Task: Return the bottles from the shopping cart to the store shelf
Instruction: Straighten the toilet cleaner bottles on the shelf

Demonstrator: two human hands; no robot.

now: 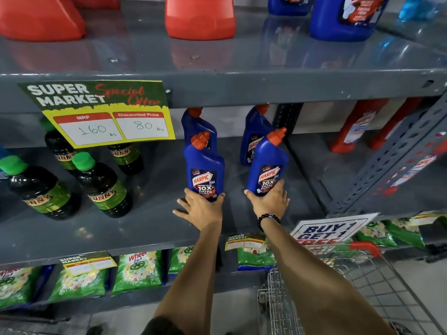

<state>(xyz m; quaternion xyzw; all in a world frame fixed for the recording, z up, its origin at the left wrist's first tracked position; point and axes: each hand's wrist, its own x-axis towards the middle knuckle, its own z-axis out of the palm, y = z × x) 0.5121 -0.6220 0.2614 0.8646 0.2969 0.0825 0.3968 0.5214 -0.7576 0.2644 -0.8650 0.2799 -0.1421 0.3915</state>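
Note:
Two blue bottles with orange caps stand upright on the middle grey shelf (pixel 150 228). My left hand (pixel 200 209) grips the base of the left blue bottle (pixel 203 165). My right hand (pixel 269 201), a black bead bracelet on its wrist, grips the base of the right blue bottle (pixel 267 163). Two more of the same blue bottles (pixel 254 136) stand behind them, deeper on the shelf. The wire shopping cart (pixel 338 286) with a red handle is at the lower right; its inside is mostly hidden by my right arm.
Dark bottles with green caps (pixel 101 184) stand at the shelf's left, under a yellow price sign (pixel 101 112). Red and blue jugs sit on the shelf above. A perforated upright post (pixel 387 160) bounds the bay on the right. Green detergent packs (pixel 137 272) fill the bottom shelf.

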